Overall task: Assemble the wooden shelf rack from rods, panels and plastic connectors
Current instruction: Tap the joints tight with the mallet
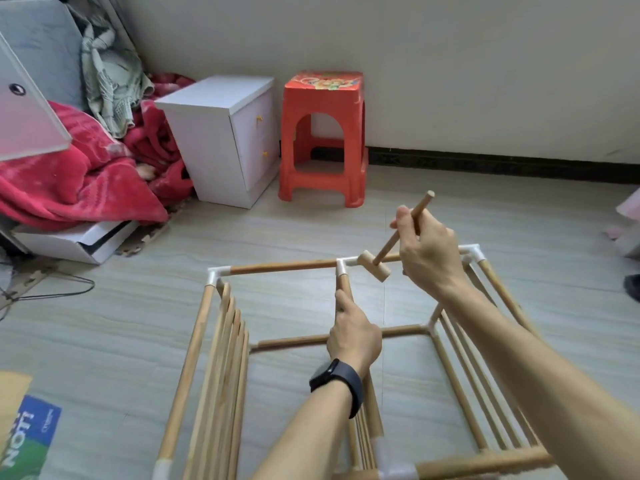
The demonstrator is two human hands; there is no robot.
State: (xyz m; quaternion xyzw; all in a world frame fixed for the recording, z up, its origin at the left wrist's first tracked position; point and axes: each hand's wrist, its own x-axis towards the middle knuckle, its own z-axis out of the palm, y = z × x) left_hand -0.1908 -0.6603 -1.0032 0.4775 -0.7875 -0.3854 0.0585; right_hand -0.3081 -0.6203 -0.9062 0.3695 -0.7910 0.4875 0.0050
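Left hand (353,336) round rod (344,284), mallet (374,266) aloft

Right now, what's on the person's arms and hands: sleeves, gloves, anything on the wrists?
Both forearms are bare, with no sleeves in view. The left hand and right hand are ungloved; I see no rings. The left wrist carries a black watch with a dark rounded face and wide black strap. The right wrist is bare.
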